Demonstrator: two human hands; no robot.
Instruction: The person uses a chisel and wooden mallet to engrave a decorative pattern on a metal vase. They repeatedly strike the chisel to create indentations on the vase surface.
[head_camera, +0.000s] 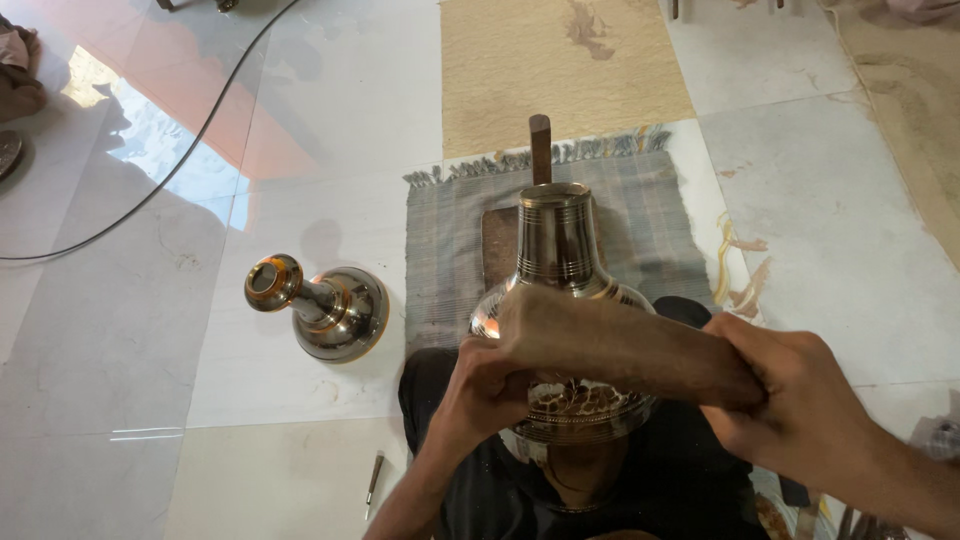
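Note:
A shiny metal vessel (556, 235) with a tall banded neck and a round belly stands in my lap over dark trousers. Its lower belly carries an engraved patch (580, 400). What looks like a bare foot (620, 345) lies across the belly and presses on it. My left hand (487, 392) is closed against the lower left side of the vessel, beside the engraved patch. My right hand (805, 400) is to the right, its fingers curled around the toe end of the foot.
A second metal vessel (322, 310) lies on its side on the pale tile floor (130, 330) to the left. A grey fringed mat (650, 205) carries a wooden paddle (540, 150) behind the vessel. A thin metal tool (373, 480) lies near my left knee. A black cable (190, 140) curves at far left.

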